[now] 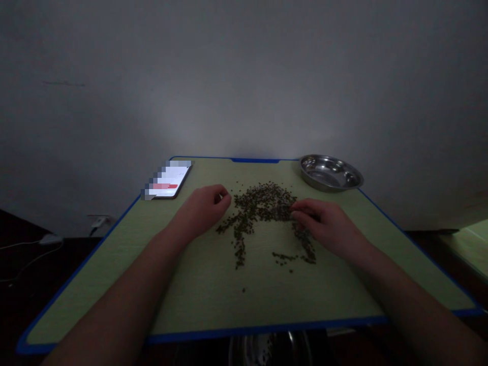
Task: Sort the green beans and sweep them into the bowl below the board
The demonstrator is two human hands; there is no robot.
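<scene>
Small dark seed-like grains lie scattered over the middle of the pale green table, thickest at the back, with thin trails running toward the front. At the left edge of this pile is my left hand, its fingers curled closed; whatever they hold, if anything, is hidden. My right hand reaches into the pile's right side, thumb and fingers brought together in a pinch at the grains. Too small and dark to make out is what sits between those fingertips.
A shallow metal bowl stands at the table's back right corner. Toward the back left lies a lit phone. Blue trim edges the table. Below its front edge a second metal bowl shows, with dark grains in it. A wall rises behind.
</scene>
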